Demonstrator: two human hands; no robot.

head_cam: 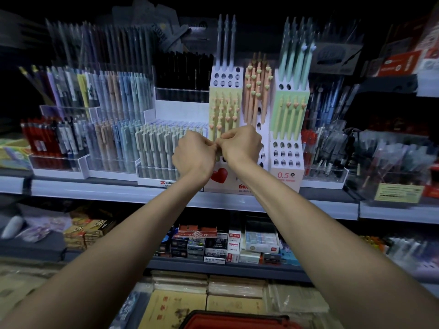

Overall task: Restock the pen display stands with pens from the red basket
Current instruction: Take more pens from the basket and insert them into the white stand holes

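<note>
I see a yellow-green pen (218, 156) pinched between my two hands just in front of the tiered pen display stand (288, 160), level with its lower rows of holes, my left hand (193, 156) and right hand (241, 144) meeting fingertip to fingertip, each grip curled closed on the pen. The stand sits on the shelf (118, 193) among other racks of pens, heart-topped pens filling its upper tiers, and the red basket (237, 321) shows only its rim at the bottom edge
</note>
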